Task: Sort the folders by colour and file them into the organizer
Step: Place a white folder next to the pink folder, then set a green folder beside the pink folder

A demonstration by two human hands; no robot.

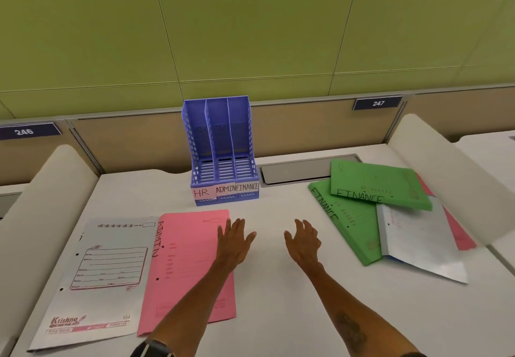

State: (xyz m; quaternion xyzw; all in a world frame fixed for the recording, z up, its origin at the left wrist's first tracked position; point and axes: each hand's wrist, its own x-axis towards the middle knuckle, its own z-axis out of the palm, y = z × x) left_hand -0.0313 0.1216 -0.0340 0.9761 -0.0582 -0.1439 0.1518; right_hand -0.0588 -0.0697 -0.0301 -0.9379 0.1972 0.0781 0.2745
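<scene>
Bare desk (278, 287) (between folder piles) toward organizer (223, 145).

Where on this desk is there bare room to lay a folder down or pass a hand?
The widest bare stretch of desk runs down the middle, between the pink ADMIN folder and the green FINANCE folders, from the organizer to the near edge. More lies near-right, below the right-hand white folder. Crowded: the left side, and the overlapping pile at right.
</scene>
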